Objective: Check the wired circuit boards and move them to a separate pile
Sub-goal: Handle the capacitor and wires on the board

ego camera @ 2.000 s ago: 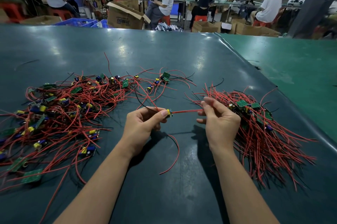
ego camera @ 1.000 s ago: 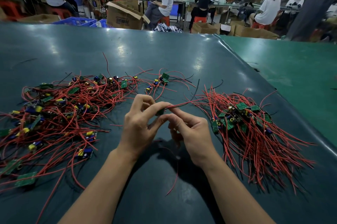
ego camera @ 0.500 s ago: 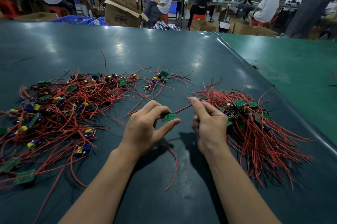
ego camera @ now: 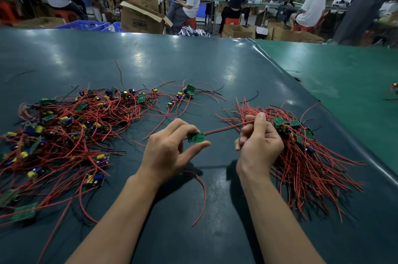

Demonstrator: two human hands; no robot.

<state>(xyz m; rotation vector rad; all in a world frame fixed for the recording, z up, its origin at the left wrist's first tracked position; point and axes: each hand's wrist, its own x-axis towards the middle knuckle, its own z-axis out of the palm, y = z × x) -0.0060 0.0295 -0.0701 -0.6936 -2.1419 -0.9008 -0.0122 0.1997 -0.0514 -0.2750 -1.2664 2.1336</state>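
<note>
My left hand (ego camera: 170,151) pinches a small green circuit board (ego camera: 196,137) between the fingertips and thumb, holding it just above the dark desk (ego camera: 193,65), near the middle. A red wire (ego camera: 226,129) runs from the board rightward and slightly away to my right hand (ego camera: 258,143), whose curled fingers and raised thumb grip it. A second red wire (ego camera: 201,188) hangs below my left hand and curves down toward the near edge, its end lying on the desk surface.

To the left sprawls the big unsorted pile (ego camera: 64,134) of boards with red and black leads, reaching the left edge of view and spreading toward the near left. To the right, touching the back of my right hand, lies the sorted pile (ego camera: 305,156), its boards clustered at the far end and its wires fanned toward the near right, close to the desk's rounded right edge (ego camera: 336,117). Beyond that edge lies a lighter green desk (ego camera: 344,74).

Between the two piles the desk surface is bare from my forearms to the far edge, apart from a few stray boards and wires (ego camera: 183,93) at the far side of the left pile. Past the far edge stand cardboard boxes (ego camera: 142,18) and seated workers (ego camera: 189,1) at other benches.
</note>
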